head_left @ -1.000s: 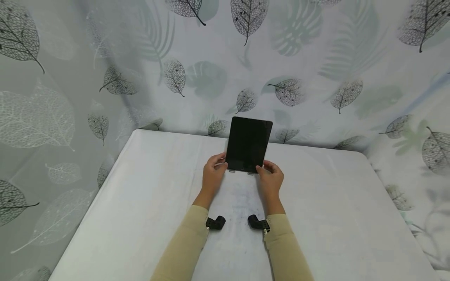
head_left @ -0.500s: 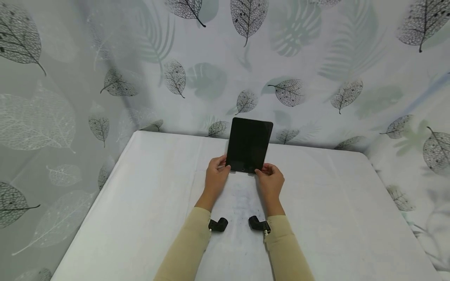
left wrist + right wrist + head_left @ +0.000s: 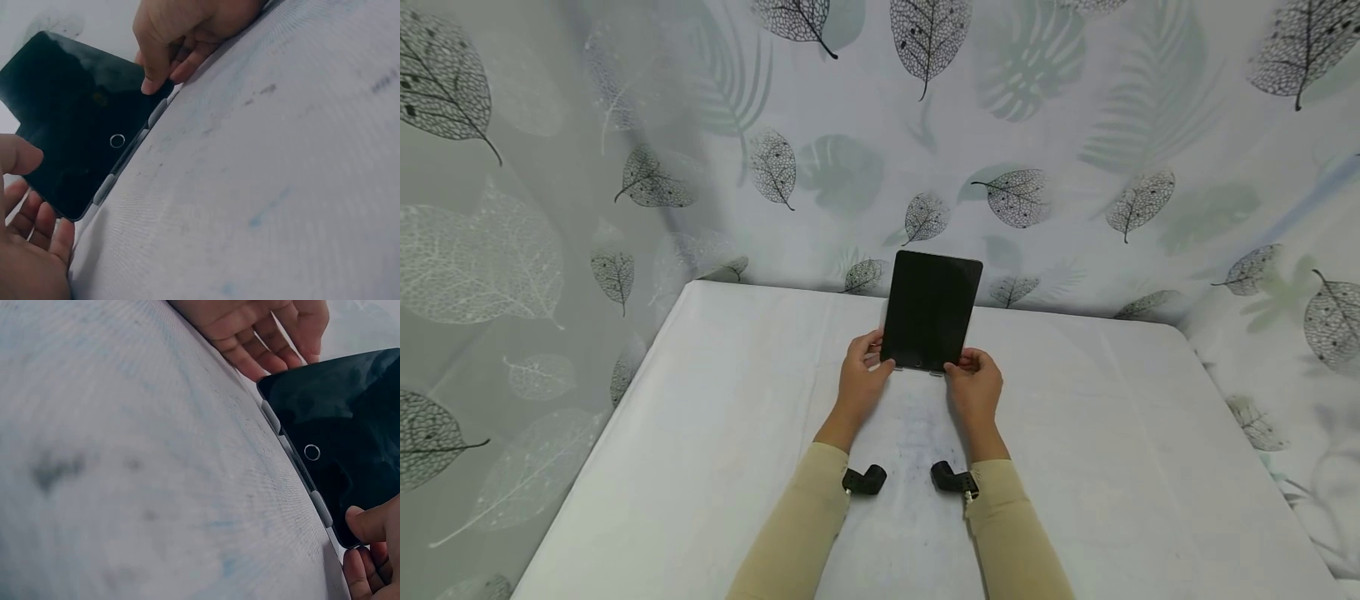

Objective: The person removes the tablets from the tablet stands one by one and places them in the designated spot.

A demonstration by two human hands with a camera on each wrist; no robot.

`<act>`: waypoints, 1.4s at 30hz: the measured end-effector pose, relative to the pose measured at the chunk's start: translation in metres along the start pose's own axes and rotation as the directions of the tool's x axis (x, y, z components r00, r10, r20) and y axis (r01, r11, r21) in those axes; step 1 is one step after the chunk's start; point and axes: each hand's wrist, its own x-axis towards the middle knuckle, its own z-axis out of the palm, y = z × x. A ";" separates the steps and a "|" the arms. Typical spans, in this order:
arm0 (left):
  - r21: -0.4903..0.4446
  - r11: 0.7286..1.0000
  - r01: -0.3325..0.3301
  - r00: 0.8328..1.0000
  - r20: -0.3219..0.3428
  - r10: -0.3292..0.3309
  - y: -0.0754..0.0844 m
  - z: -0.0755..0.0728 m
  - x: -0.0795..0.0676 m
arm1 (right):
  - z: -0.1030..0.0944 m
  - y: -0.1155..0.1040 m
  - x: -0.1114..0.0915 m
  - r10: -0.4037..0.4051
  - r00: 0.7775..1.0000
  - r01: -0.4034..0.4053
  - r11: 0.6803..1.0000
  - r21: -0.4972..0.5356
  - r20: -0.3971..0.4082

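Note:
A black tablet [image 3: 931, 310] with a round home button stands leaning back at the far middle of the table. Its lower edge sits in the grey lips [image 3: 105, 189] of a stand, most of which is hidden behind it. My left hand [image 3: 861, 379] grips the lower left corner, thumb over the front and fingers along the side edge. At the lower right corner my right hand [image 3: 976, 385] pinches the tablet, its thumb [image 3: 369, 522] on the screen face and the other fingers curled behind the edge.
A white cloth [image 3: 1097, 450] with faint blue and dark smudges covers the table. Leaf-patterned curtains [image 3: 850, 108] hang behind the tablet and along both sides. Black wrist cameras [image 3: 867, 480] are strapped over the beige sleeves [image 3: 793, 525].
My left hand has shifted slightly right and down along the tablet's corner, and my right hand slightly down. The tablet has barely moved; both hands keep hold of it.

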 end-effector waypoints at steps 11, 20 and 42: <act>-0.022 1.000 0.016 1.000 -0.025 -0.017 -0.001 -0.001 0.001 | -0.006 0.004 -0.001 0.013 0.997 -0.017 0.998 0.055 0.076; -0.076 0.997 -0.016 0.996 -0.089 0.009 -0.002 -0.003 0.001 | -0.009 0.005 -0.002 -0.042 0.995 0.026 0.984 0.178 0.085; -0.249 0.964 -0.090 0.995 -0.055 0.079 0.011 -0.016 0.002 | -0.010 0.008 -0.002 -0.146 0.987 0.091 0.843 0.531 0.062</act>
